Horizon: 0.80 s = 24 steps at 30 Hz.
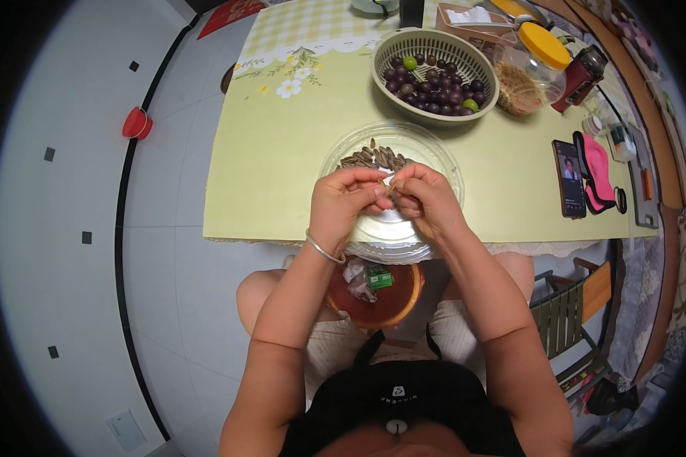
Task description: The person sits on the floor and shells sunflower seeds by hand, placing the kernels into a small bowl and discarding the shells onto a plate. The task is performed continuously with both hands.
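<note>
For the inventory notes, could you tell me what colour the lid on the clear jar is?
The lid on the clear jar is yellow-orange, shown in the head view.

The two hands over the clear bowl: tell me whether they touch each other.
Touching. The head view shows the left hand and right hand meeting at the fingertips, pinched together around something small above the clear bowl of seeds.

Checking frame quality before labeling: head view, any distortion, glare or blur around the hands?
Head view: strong fisheye, table edges bow and a black vignette rings the corners; lighting even and soft, mild glare on the clear bowl; left hand and right hand reasonably sharp, what they pinch too small to resolve.
</note>
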Each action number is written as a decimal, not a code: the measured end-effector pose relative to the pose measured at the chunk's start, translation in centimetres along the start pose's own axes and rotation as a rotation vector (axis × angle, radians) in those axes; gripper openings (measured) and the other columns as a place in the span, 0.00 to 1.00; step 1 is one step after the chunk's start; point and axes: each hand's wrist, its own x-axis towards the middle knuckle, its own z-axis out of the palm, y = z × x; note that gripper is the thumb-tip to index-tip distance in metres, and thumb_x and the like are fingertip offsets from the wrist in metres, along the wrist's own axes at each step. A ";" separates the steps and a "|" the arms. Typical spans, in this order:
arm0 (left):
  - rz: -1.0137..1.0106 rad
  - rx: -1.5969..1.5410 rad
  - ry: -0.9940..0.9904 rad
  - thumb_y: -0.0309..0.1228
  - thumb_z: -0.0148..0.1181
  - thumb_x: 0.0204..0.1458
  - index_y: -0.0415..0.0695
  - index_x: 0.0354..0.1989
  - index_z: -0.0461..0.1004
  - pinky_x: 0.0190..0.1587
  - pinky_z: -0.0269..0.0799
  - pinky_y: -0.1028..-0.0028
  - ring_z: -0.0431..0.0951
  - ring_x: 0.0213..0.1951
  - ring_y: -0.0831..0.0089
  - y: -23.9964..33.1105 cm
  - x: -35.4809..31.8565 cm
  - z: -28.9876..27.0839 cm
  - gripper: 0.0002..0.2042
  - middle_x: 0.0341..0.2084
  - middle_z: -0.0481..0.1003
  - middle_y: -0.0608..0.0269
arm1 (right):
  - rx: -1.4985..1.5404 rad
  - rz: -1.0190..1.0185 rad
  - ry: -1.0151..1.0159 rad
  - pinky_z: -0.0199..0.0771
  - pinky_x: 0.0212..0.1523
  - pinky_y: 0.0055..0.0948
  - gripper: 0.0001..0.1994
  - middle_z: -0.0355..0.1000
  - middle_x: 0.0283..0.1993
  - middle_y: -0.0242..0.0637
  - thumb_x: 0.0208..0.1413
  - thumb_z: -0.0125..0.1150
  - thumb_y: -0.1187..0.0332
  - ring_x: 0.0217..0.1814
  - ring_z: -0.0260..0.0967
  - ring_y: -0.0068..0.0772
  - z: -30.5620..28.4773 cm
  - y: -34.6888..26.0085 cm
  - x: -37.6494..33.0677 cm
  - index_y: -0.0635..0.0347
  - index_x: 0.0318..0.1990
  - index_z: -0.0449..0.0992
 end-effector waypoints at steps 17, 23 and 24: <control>0.595 1.294 -0.043 0.25 0.63 0.44 0.42 0.29 0.79 0.32 0.73 0.64 0.77 0.29 0.58 -1.7 -0.5 0.0 0.04 0.24 0.76 0.56 | 0.017 -0.036 0.086 0.54 0.16 0.17 0.06 0.70 0.27 0.38 0.48 0.48 0.83 0.19 0.58 0.20 -1.1 -1.1 0.6 0.66 0.32 0.71; 0.621 1.264 -0.035 0.24 0.61 0.44 0.42 0.29 0.79 0.33 0.74 0.64 0.77 0.28 0.58 -1.4 -0.3 0.1 0.04 0.24 0.77 0.55 | -0.029 -0.026 0.089 0.53 0.15 0.15 0.06 0.70 0.27 0.37 0.50 0.48 0.83 0.19 0.59 0.18 -1.0 -1.0 0.6 0.66 0.32 0.71; 0.628 1.270 -0.029 0.23 0.61 0.44 0.42 0.29 0.79 0.32 0.74 0.65 0.77 0.28 0.58 -1.5 -0.3 0.1 0.03 0.24 0.77 0.55 | -0.033 -0.028 0.090 0.53 0.15 0.15 0.06 0.70 0.27 0.37 0.50 0.48 0.83 0.19 0.59 0.18 -0.9 -1.0 0.6 0.66 0.32 0.71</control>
